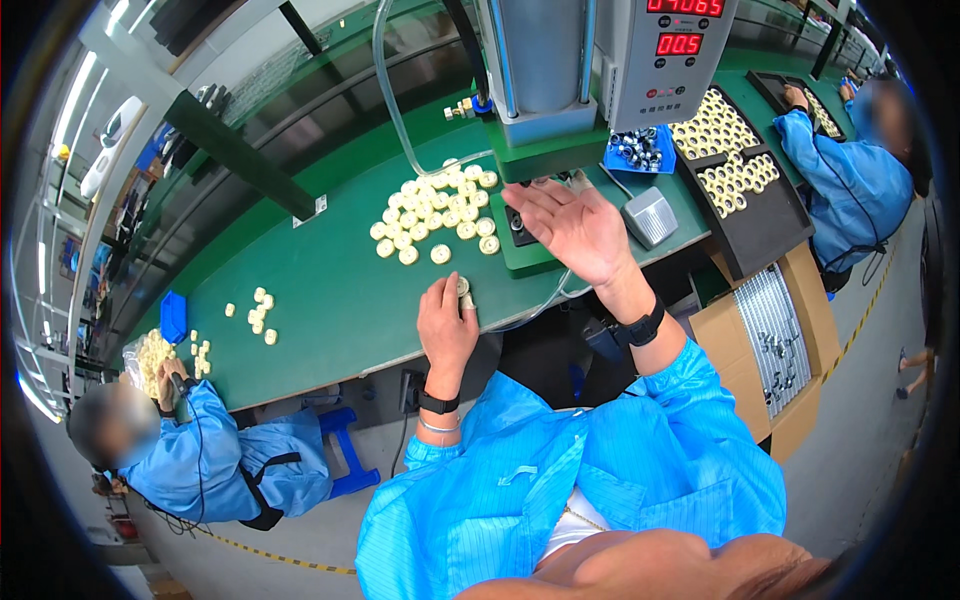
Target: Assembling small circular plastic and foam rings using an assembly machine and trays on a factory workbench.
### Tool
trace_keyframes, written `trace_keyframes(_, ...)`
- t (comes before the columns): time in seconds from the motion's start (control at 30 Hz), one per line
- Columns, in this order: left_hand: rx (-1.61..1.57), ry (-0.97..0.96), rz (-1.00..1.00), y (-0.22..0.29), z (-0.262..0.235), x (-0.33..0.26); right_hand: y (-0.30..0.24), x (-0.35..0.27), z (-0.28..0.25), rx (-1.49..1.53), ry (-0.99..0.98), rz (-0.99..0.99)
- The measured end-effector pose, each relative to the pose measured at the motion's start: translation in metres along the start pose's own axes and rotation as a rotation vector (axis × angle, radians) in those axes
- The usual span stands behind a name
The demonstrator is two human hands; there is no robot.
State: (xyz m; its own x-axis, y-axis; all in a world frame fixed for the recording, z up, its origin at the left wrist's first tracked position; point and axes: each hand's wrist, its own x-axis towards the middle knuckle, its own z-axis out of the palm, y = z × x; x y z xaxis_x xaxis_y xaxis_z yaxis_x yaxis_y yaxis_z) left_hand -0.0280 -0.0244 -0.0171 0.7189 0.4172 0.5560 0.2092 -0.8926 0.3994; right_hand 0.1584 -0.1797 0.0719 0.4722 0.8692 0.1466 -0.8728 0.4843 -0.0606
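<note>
My left hand rests near the front edge of the green bench, its thumb and fingers closed on a small cream wheel. My right hand is turned palm up beneath the green head of a bench press. Its fingers stretch left, over the dark fixture on the press base, and partly cover it. Nothing shows on the right palm; what lies behind the fingertips is hard to make out. A loose pile of cream wheels spreads left of the press, with a single wheel nearer me.
Right of the press sit a blue bin of small metal parts, a grey pedal-like box and a black tray of cream rings. A cardboard box stands below. Co-workers in blue sit at left and right.
</note>
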Motion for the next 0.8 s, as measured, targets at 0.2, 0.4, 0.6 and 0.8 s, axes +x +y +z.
trace_keyframes(0.2,0.039,-0.005,-0.008,0.001,0.001,0.000,-0.011,-0.002,-0.003,-0.262,-0.009,0.056)
trace_keyframes(0.4,0.025,-0.006,-0.015,-0.001,0.003,-0.002,-0.047,-0.055,-0.025,-1.771,0.394,-0.684)
trace_keyframes(0.6,0.043,-0.001,0.017,-0.001,0.001,-0.002,-0.088,-0.087,-0.072,-2.917,0.661,-0.505)
trace_keyframes(0.8,0.053,0.027,0.021,0.000,0.003,-0.002,-0.093,-0.079,-0.066,-3.051,0.644,-0.297)
